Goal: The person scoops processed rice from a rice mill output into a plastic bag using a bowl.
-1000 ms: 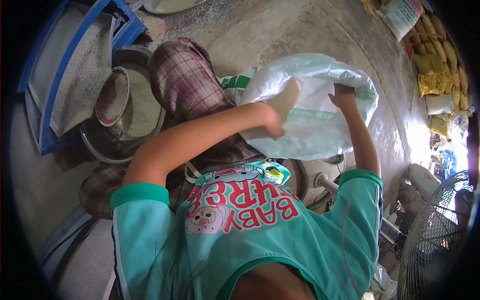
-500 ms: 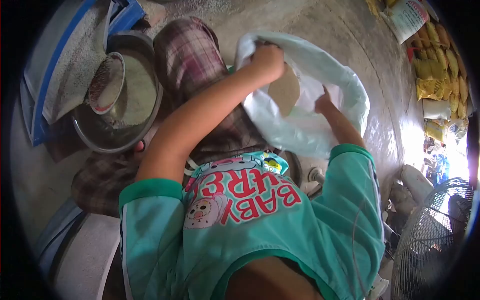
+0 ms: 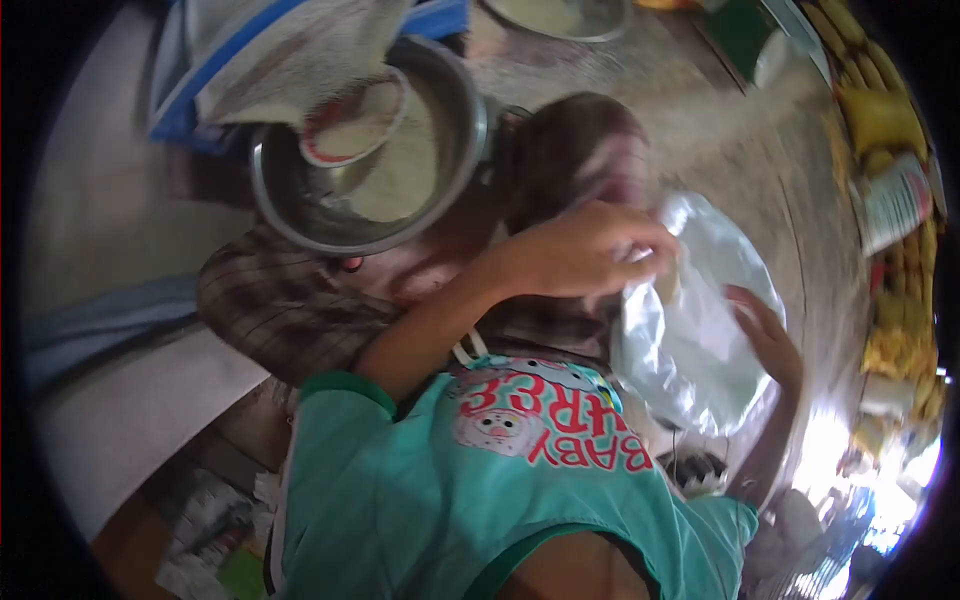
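Note:
My left hand (image 3: 605, 250) reaches across my lap, its fingers curled and pinched at the near-left rim of a whitish translucent plastic bag (image 3: 700, 390). Its fingertips are slightly blurred. On the bag's right side lies my right hand (image 3: 768, 335), with fingers stretched out against the inner wall and its thumb hard to make out. A small patch of tan contents (image 3: 668, 285) shows just below the left fingertips; the rest of the inside is hidden by folded plastic.
To the left, a metal pot (image 3: 478, 140) holds pale grain and a red-and-white bowl (image 3: 350, 150). A blue-edged sack (image 3: 300, 60) leans over it. Another metal basin (image 3: 600, 32) sits at the top. Stacked yellow packs (image 3: 880, 120) line the right side.
The view has swung right and the pot now shows nearer the middle. My left hand has come out of the bag's opening to its rim. The bag's mouth has narrowed, covering most of its contents.

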Motion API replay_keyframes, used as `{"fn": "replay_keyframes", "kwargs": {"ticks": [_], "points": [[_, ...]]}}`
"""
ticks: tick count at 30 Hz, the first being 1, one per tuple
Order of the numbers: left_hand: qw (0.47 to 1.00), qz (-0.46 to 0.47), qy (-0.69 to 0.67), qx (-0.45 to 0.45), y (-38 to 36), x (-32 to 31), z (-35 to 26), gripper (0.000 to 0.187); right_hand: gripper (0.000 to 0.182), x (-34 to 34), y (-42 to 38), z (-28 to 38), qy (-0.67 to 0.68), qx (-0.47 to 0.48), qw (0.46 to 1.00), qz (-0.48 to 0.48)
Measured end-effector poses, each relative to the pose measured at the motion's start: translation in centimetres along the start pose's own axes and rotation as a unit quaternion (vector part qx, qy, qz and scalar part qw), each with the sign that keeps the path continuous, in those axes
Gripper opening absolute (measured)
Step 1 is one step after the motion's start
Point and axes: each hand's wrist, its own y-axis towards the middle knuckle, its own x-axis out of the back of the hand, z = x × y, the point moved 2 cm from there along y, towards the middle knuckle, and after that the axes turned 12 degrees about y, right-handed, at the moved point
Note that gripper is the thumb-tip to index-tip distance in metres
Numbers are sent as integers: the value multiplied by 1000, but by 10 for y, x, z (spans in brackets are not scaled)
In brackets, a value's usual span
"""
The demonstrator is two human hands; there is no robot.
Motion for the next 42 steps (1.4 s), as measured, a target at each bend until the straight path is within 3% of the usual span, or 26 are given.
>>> {"fn": "replay_keyframes", "kwargs": {"ticks": [2,3,4,6,10,11,13,14,16,17,20,21,22,24,26,27,29,31,33,34,35,37,39,40,41,42], "points": [[974,-200,-104,16,-27,32,36,25,28,6,-5,82,-31,106,994,-23],[943,-283,-158,70,-42,46,58,23,31,6,-1,115,-29,172,985,4],[915,-373,-111,110,-59,56,80,23,33,5,5,142,-41,201,979,5],[799,-535,-182,205,-91,70,120,23,31,-12,35,187,-7,296,955,32],[614,-665,-344,250,-135,84,156,25,26,-106,146,259,50,436,898,16],[611,-670,-343,245,-143,86,162,25,26,-138,195,268,61,476,877,22],[514,-761,-327,223,-161,91,169,24,27,-215,287,256,127,439,878,-142],[512,-769,-321,209,-166,97,172,24,32,-249,313,248,217,349,907,-98],[507,-788,-274,217,-175,94,177,23,46,-305,362,212,131,351,912,-169],[503,-791,-275,214,-177,92,181,23,48,-321,368,195,156,275,926,-209],[555,-783,-156,232,-176,93,198,21,51,-346,379,146,265,106,924,-254],[566,-782,-98,244,-179,92,209,20,50,-357,402,120,355,83,914,-177],[545,-793,-103,252,-178,91,222,18,40,-352,393,126,432,155,885,-81],[525,-806,-139,233,-175,82,242,16,27,-365,398,127,500,46,865,-16],[526,-785,-171,277,-167,81,244,14,26,-384,402,129,539,83,834,-80],[545,-775,-152,281,-161,80,252,14,26,-382,392,134,568,60,821,-26],[571,-763,-125,278,-157,79,268,15,26,-397,404,111,533,61,843,30],[564,-738,-122,350,-151,81,284,14,30,-401,396,110,513,79,854,39],[577,-716,-115,375,-151,85,295,15,39,-394,390,106,392,-19,917,75],[575,-703,-106,404,-153,84,301,16,42,-401,387,95,391,-12,917,81],[528,-751,-176,355,-149,87,312,21,46,-400,390,88,387,11,918,90],[540,-752,-231,299,-137,95,296,28,52,-385,380,92,336,49,933,122],[472,-763,-130,421,-122,97,287,30,56,-401,410,62,296,88,947,92],[538,-763,-164,318,-121,85,312,37,56,-398,410,73,310,100,941,92],[592,-710,-193,327,-120,78,328,40,62,-387,400,80,311,61,943,98],[598,-705,-190,330,-120,66,344,40,68,-380,388,79,307,14,946,104]]}}
